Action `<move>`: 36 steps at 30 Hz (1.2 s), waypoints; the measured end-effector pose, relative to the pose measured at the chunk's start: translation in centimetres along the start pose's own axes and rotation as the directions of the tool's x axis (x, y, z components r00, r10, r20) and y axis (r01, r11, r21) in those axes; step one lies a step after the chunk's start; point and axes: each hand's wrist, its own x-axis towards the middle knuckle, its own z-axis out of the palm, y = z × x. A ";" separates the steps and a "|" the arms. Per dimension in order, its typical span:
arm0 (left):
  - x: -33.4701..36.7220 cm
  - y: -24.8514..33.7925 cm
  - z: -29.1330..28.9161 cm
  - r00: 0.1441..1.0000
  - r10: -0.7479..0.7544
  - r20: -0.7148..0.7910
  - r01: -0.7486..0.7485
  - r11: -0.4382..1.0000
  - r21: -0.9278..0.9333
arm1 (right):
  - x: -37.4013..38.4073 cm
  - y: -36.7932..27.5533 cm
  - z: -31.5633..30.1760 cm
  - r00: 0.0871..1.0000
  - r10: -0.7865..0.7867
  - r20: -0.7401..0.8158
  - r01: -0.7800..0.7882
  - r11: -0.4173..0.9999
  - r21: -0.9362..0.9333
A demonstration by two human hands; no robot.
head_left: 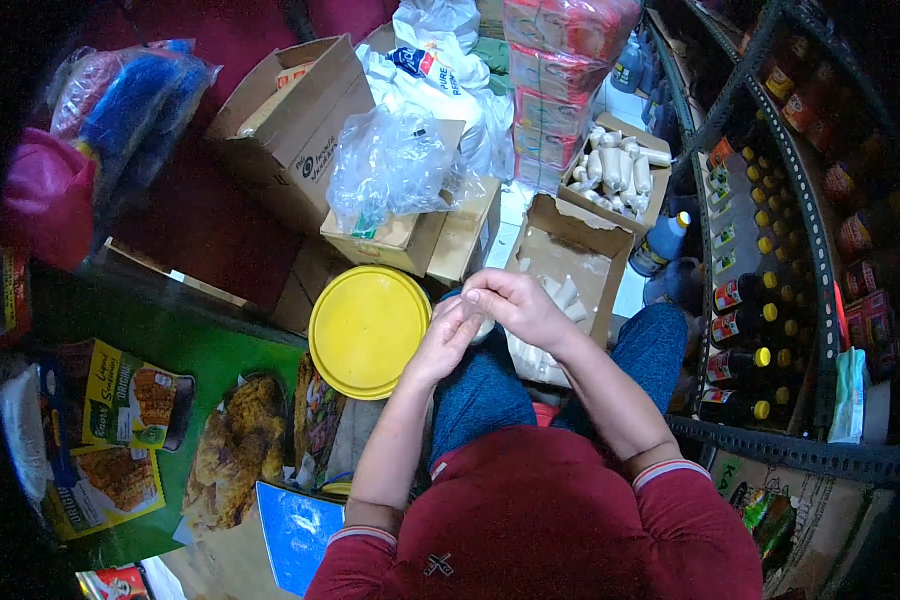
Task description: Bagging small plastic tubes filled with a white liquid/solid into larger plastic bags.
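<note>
My left hand (448, 338) and my right hand (522, 308) meet over my left knee, fingers pinched together. Between them is a small whitish plastic bag (485, 328), mostly covered by the fingers; what fills it cannot be made out. Just beyond my right hand stands an open cardboard box (602, 243) with several white bags (567, 298) inside, partly hidden by my forearm. Behind it, a second cardboard box (653, 207) holds several filled white bags (618, 170). A yellow round lid (368, 330) lies to the left of my left hand.
Cardboard cartons (300, 120) and clear plastic bags (395, 165) stand ahead, beside stacked red packs (560, 90). Along the right runs a metal shelf (825, 260) with dark bottles (735, 327). A blue jug (660, 243) is near the boxes. A blue board (298, 535) leans at lower left.
</note>
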 end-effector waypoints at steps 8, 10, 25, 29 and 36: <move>2.3 5.6 -0.9 0.964 -0.215 0.154 0.258 0.896 -0.361 | 2.1 -3.2 -1.9 0.996 -0.088 0.007 0.088 0.979 -0.183; 2.4 5.7 -0.9 0.982 -0.163 0.095 0.185 0.927 -0.326 | 1.9 -2.6 -2.5 0.999 -0.022 -0.033 0.018 0.992 -0.125; 2.4 10.8 -0.6 0.958 0.264 -0.110 -0.186 0.868 0.460 | 1.0 -5.4 -2.9 0.985 -0.032 -0.167 0.063 0.981 0.184; 2.8 13.2 -1.7 0.942 0.287 -0.173 -0.200 0.897 0.394 | 0.3 -4.8 -3.4 0.979 0.021 -0.203 0.047 0.944 0.328; 2.7 14.5 -2.2 0.983 0.029 -0.180 -0.004 0.991 0.136 | -0.1 -5.7 -3.2 0.976 -0.020 -0.215 0.086 0.949 0.304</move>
